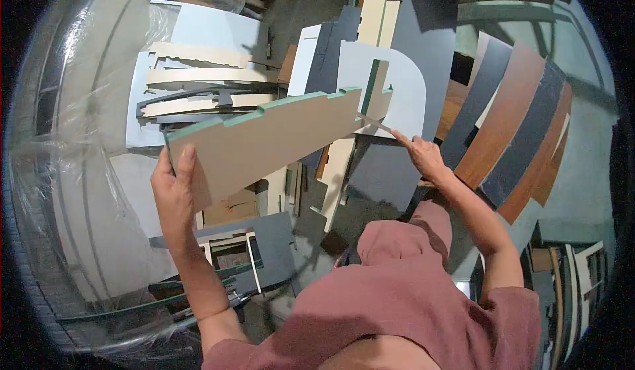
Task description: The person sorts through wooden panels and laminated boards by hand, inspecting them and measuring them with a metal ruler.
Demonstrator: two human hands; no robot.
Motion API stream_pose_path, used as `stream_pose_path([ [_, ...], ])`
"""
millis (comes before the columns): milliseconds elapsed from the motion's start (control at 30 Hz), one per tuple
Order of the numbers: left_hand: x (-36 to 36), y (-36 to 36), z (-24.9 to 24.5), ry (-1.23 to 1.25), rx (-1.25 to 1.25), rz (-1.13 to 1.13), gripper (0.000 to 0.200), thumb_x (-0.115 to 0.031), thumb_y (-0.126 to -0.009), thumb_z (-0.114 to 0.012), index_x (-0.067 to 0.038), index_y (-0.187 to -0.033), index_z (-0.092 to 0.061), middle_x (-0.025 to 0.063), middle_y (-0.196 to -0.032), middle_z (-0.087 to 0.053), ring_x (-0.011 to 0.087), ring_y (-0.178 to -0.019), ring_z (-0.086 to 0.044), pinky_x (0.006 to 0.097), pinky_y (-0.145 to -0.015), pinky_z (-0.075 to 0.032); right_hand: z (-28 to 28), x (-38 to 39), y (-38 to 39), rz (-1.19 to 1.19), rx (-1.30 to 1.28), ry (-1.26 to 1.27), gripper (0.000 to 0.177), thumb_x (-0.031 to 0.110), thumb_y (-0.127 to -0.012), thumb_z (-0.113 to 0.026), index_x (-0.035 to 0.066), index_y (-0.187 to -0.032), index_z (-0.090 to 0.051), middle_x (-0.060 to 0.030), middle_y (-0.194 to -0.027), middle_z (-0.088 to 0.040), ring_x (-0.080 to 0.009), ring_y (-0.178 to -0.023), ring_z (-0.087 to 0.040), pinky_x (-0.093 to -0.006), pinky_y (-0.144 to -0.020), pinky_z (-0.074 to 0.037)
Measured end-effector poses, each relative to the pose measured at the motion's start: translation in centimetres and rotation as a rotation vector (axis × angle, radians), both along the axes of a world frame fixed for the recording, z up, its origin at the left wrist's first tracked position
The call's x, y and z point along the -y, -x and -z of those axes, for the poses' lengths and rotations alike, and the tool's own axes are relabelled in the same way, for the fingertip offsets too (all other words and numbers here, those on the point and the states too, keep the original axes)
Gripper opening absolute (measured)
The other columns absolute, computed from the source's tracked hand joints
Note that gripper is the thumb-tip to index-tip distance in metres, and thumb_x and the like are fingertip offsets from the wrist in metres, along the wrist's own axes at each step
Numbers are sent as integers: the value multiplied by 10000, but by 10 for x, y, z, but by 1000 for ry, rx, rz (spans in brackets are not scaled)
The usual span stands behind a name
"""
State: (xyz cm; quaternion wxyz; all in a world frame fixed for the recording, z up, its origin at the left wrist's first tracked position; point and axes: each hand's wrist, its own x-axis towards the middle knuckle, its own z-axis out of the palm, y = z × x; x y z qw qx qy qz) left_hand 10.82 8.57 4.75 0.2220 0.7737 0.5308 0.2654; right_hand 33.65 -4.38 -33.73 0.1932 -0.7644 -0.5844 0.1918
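Note:
My left hand grips the left end of a long beige board, thumb on its broad face. The board is held up and slants to the upper right; its top edge is green and stepped with notches. My right hand is closed on a thin, flat, file-like tool, with the index finger stretched along it. The tool's far end meets the right end of the board. Behind that end lies a white panel with a rounded corner, overlapped by a narrow green-edged piece.
Cream curved strips lie on white sheets at the left. Brown and dark curved panels are fanned out at the right. Clear plastic sheeting covers the far left. More cut pieces stand at the lower right, and a grey frame-like panel lies below the board.

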Motion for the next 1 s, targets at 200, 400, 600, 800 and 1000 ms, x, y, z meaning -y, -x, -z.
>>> stream_pose_path([
  [200, -32, -25, -14, 60, -25, 100, 394, -316, -837, -569, 16, -1045, -532, 86, -916, -596, 130, -797, -540, 273, -728, -435, 6, -36, -68, -112, 370, -258, 697, 2, -784, -461, 343, -1344, -227, -106, -769, -486, -234, -597, -560, -334, -493, -499],
  [400, -45, -43, -20, 103, -38, 107, 401, -319, -841, -563, 12, -1064, -528, 76, -927, -601, 109, -790, -550, 247, -716, -444, -15, -66, -153, 200, 329, -124, 613, 4, -789, -440, 294, -1316, -321, -158, -825, -543, -291, -688, -600, -386, -559, -502],
  [600, -66, -25, -14, 71, -79, 71, 422, -333, -838, -563, 10, -1079, -513, 66, -951, -584, 119, -819, -538, 255, -738, -429, -24, -66, -151, 255, -363, -151, 436, 110, -883, -380, 243, -1297, -363, -187, -903, -591, -319, -745, -576, -443, -651, -437],
  [800, -67, -26, -13, 96, -25, 18, 405, -302, -838, -577, 13, -1083, -508, 71, -962, -590, 114, -835, -550, 254, -753, -437, 24, -69, -158, 83, -287, 71, 441, 79, -876, -387, 208, -1297, -382, -167, -811, -584, -270, -685, -566, -413, -620, -437],
  [1000, -74, -14, -7, 121, 21, 46, 390, -296, -834, -584, 2, -1076, -518, 64, -950, -592, 110, -821, -550, 251, -737, -444, -1, -53, -141, 286, -1284, 277, 417, 178, -896, -353, 192, -1312, -347, -16, -646, -489, -85, -500, -413, -235, -428, -360],
])
